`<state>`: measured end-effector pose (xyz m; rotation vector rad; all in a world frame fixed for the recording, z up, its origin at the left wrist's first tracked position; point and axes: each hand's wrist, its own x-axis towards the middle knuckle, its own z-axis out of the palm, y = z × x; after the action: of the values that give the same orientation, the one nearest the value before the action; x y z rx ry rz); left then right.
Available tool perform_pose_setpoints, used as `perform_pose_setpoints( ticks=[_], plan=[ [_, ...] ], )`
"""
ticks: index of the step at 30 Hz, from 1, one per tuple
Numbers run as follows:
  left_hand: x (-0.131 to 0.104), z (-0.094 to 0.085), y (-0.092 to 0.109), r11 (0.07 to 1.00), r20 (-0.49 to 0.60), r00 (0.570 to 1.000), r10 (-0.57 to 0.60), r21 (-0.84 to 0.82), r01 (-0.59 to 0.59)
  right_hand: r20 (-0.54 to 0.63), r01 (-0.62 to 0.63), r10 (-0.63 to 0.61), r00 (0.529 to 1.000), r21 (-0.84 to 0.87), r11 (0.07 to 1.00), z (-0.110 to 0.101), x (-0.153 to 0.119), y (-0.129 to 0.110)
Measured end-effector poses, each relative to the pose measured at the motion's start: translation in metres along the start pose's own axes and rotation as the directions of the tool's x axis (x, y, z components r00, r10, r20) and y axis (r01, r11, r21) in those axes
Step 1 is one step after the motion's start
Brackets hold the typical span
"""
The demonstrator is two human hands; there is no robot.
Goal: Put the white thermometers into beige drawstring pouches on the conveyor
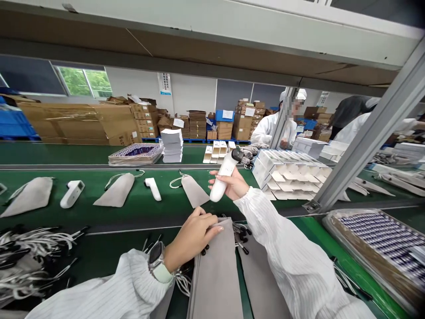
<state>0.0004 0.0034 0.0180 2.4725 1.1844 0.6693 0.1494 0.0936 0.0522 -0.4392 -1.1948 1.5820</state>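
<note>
Currently, the right hand (236, 182) holds a white handheld device (223, 177) at frame centre, thumb across its body, other fingers partly spread behind. Below, the left hand (195, 235) pinches the top edge of a grey pouch (221, 270) between thumb and fingers. The held device is outside the pouch; insertion judged not done. Left of centre, two further devices lie unbagged on the green belt (172, 208) between pouches.
</note>
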Motion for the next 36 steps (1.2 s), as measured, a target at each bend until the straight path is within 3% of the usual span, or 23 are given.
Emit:
perform_pose_setpoints(
  ticks=[6,12,15,18,21,23,27,29,31,33,35,36],
  plan=[
    [0.001,-0.004,0.000,0.964,-0.095,0.982,-0.165,-0.228,0.140,0.005,-0.052,0.052,0.999,0.022,0.998,0.007,-0.002,0.009],
    [0.003,-0.004,-0.004,0.883,-0.135,0.964,-0.229,-0.446,0.147,-0.058,-0.123,0.125,0.990,0.045,0.991,0.012,-0.003,0.016],
    [0.005,-0.007,-0.007,0.873,-0.261,0.937,-0.232,-0.480,0.082,-0.033,-0.176,0.173,0.984,-0.102,0.979,0.015,-0.005,0.021],
    [0.007,-0.015,-0.012,0.880,-0.389,0.882,-0.266,-0.472,0.057,0.047,-0.295,0.328,0.944,-0.334,0.895,0.015,-0.008,0.026],
    [0.008,-0.024,-0.017,0.888,-0.412,0.869,-0.274,-0.455,0.065,0.084,-0.362,0.435,0.896,-0.427,0.829,0.015,-0.010,0.029],
    [0.008,-0.028,-0.019,0.894,-0.415,0.866,-0.280,-0.441,0.078,0.081,-0.367,0.446,0.891,-0.448,0.815,0.016,-0.012,0.032],
    [0.012,-0.029,-0.028,0.861,-0.382,0.837,-0.392,-0.472,0.188,0.078,-0.360,0.490,0.868,-0.580,0.731,0.024,-0.013,0.036],
    [0.014,-0.032,-0.030,0.827,-0.337,0.826,-0.452,-0.505,0.247,0.002,-0.291,0.391,0.921,-0.664,0.689,0.026,-0.013,0.035],
    [0.011,-0.039,-0.026,0.800,-0.270,0.831,-0.486,-0.520,0.299,-0.140,-0.165,0.089,0.986,-0.761,0.627,0.019,-0.011,0.029],
    [0.005,-0.049,-0.011,0.729,-0.074,0.855,-0.513,-0.563,0.389,-0.213,-0.072,-0.242,0.947,-0.871,0.486,0.001,-0.008,0.017],
    [-0.003,-0.059,0.011,0.536,0.336,0.834,-0.437,-0.648,0.541,-0.219,-0.079,-0.395,0.892,-0.937,0.342,-0.022,-0.006,0.003],
    [-0.007,-0.063,0.022,0.468,0.370,0.842,-0.392,-0.708,0.529,-0.235,-0.102,-0.415,0.879,-0.942,0.319,-0.032,-0.005,-0.005]
  ],
)
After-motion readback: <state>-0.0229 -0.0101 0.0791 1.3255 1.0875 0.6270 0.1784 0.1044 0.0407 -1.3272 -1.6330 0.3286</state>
